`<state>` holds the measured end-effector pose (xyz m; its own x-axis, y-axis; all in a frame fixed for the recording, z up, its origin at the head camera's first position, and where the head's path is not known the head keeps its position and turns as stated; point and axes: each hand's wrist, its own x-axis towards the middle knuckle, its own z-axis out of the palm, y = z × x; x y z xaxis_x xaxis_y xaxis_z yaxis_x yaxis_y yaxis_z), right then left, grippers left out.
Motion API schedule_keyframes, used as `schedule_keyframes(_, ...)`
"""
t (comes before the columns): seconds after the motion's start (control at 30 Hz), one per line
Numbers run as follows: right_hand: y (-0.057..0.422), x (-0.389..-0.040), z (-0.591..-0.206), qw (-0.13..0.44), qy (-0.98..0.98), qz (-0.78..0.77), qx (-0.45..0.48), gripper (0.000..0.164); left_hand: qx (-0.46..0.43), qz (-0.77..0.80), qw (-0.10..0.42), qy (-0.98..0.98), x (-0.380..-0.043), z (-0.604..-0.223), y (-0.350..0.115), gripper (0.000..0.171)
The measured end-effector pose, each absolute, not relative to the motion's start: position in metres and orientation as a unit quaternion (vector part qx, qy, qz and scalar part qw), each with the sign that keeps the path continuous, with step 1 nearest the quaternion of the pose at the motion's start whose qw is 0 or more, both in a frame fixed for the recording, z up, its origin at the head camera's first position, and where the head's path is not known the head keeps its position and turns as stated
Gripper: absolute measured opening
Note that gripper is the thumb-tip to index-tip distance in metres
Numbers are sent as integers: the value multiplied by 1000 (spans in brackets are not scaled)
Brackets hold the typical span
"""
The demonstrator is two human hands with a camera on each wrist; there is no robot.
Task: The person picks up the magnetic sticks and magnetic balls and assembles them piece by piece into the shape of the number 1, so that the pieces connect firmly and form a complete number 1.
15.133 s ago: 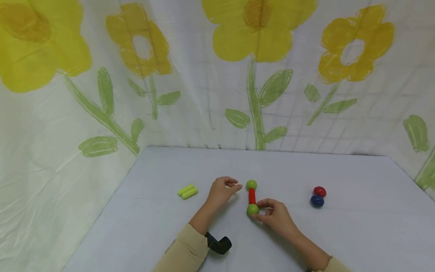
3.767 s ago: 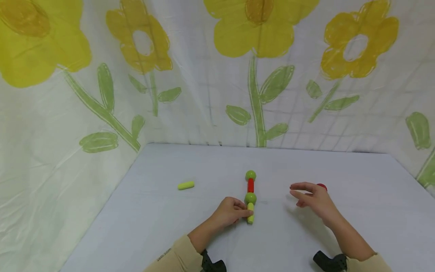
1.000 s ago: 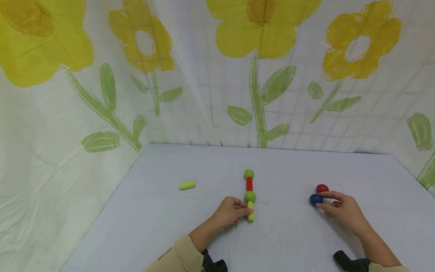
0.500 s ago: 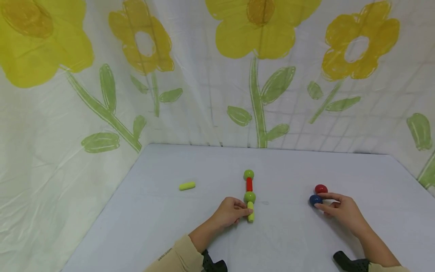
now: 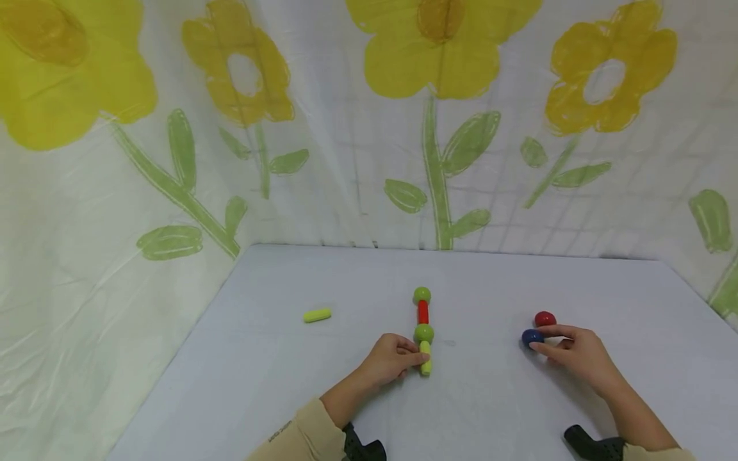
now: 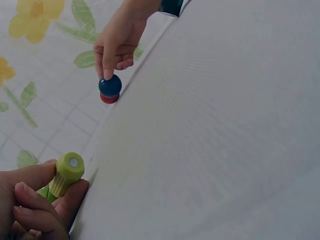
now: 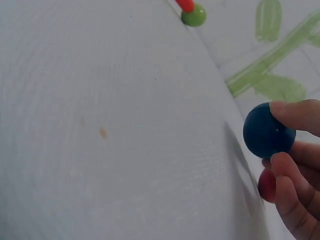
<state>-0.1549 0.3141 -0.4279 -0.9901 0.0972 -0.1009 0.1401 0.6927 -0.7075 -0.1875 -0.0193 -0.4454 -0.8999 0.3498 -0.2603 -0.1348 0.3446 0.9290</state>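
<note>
Left hand [image 5: 389, 362]: thumb and fingers pinch a yellow-green rod [image 5: 425, 369].
Right hand [image 5: 585, 358]: thumb and fingers pinch a blue ball [image 5: 532, 338], parted by its width.
Near green ball [image 5: 423, 333]: touches the yellow-green rod's far end.
Red ball [image 5: 544, 319]: just beyond the blue ball.
Loose rod [image 5: 318, 315]: on the table [image 5: 357, 275], well left.
Red rod [image 5: 423, 312]: between near and far green ball [image 5: 422, 294].
Backdrop: flowered curtain [image 5: 346, 192].

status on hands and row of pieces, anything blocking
Left hand pinching lime stick, near end of row. Right hand gripping blue ball. Red ball behind, not blocking.
</note>
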Motion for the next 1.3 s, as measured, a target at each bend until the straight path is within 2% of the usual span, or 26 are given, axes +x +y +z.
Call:
schedule_keyframes(0.37,306,-146,-415,50,925,-373,62,61,64,573,208,790,-187,-447,-19,25)
schedule_keyframes(0.73,295,-131,-407,109,868,-464,140,68,66,567,207,794,-187,-447,-18,24)
schedule_keyframes(0.9,283,-128,-408,134,841,-504,148,63,68,567,206,795,-187,-447,-17,23)
schedule_keyframes(1.3,242,-126,-421,181,814,-544,96,49,66,567,204,795,-187,-447,-17,24)
